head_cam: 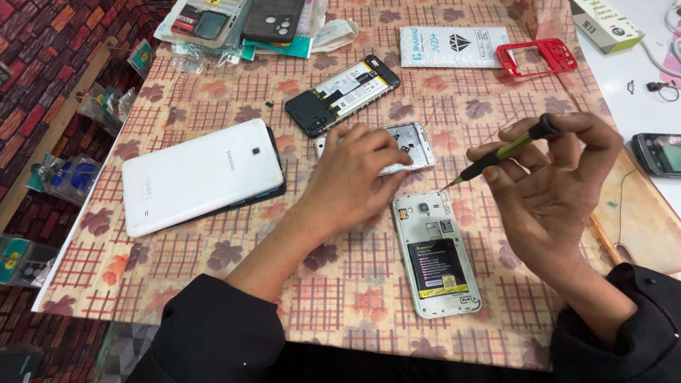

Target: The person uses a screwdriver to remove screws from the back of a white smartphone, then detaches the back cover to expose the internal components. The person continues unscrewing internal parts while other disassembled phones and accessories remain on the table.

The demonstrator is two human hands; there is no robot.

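Screwdriver work is where you stand: your right hand (pixel 550 177) has its fingers curled closed around a slim yellow-green precision screwdriver with a black cap (pixel 505 150), its tip hovering just above the top edge of the white phone lying face down with its back cover off and black battery exposed (pixel 436 254). Your left hand (pixel 355 181) is spread flat, fingers loosely bent, pressing on a silver-white plastic phone frame (pixel 415 142) that lies just beyond the opened phone on the leaf-patterned checked tablecloth (pixel 355 284). Judging from how things lie, the cover is already off and the battery is still seated, so the inner parts look untouched; I cannot tell whether any screws are out. Near your left forearm lies a white tablet (pixel 198 174), face down, and farther back a black phone with its back removed (pixel 340 96); a red plastic phone frame (pixel 537 57) lies well apart.
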